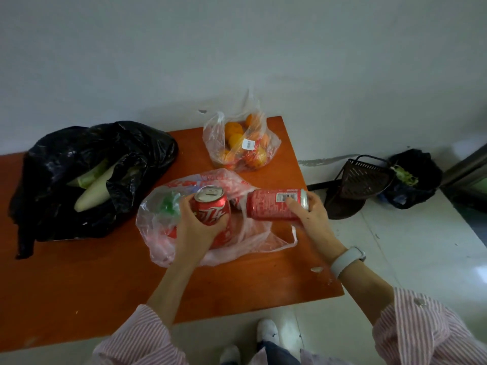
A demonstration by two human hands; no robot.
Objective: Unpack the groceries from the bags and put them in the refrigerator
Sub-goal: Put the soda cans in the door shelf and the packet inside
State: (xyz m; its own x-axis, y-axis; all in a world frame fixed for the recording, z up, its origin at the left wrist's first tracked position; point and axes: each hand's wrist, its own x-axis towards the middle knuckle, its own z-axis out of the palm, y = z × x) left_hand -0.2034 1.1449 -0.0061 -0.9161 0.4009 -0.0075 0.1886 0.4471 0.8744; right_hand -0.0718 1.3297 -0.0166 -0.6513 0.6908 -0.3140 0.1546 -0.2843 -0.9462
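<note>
The left hand (pixel 196 227) had its grip closed round an upright red can (pixel 212 205), silver top facing up, held just above the open mouth of a thin plastic bag (pixel 168 233) with red print. The right hand (pixel 312 217) had its grip closed round a second red can (pixel 276 204), this one lying sideways with its barcode facing up and the thumb across the label. The two cans were near each other but apart, both over the far half of the printed bag. More red showed through the bag's film beneath the left hand, and something green sat in its left part; what these were could not be told.

The bag lay on an orange table (pixel 105 285) set against a pale wall. On the table's left end sat a crumpled black bag (pixel 66 154), open at the top, with two long pale vegetables (pixel 92 193) lying in it. At the far right corner stood a clear bag of oranges (pixel 242 143) with a white barcode sticker on its front, well apart from the black bag.

A white wristband (pixel 346 260) sat on the right wrist, and both arms wore pink-striped sleeves (pixel 421 327) pushed back. On the tiled floor to the right of the table a dark mesh dustpan (pixel 355 183) leaned beside a bin lined with black plastic (pixel 413 180), with green scraps at its rim. White shoes (pixel 267 331) showed at the bottom edge.
</note>
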